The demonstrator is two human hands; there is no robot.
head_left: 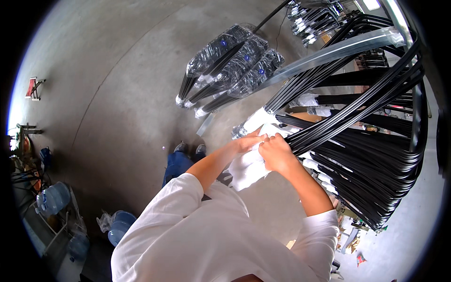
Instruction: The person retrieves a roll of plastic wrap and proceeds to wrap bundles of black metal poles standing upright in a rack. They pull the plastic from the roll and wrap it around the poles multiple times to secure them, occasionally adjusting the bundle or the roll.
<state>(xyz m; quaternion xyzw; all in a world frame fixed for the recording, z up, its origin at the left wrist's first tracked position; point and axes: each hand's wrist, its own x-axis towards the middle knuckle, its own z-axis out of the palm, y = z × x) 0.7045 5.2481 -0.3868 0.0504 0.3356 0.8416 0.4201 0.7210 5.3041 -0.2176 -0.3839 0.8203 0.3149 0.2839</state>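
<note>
A bundle of long black tubes [329,124] hangs bent over a rail on the right, its near end going into a white sheet or bag [246,169]. My left hand [249,142] pinches this white wrap from the left side. Close beside it, my right hand [276,152] is closed on the wrap where the tubes enter. The tube ends under the wrap are hidden, and I cannot tell whether it is film or cloth. Just beyond my hands, another tube bundle [293,89] has its end covered in white wrapping [258,120].
Many more black tube bundles [366,160] hang at the right. A clear plastic strip [329,49] slants above them. Film-wrapped bundles [221,51] hang farther ahead. Blue water jugs [53,197] stand at lower left, and a small folding stool [34,89] is at far left.
</note>
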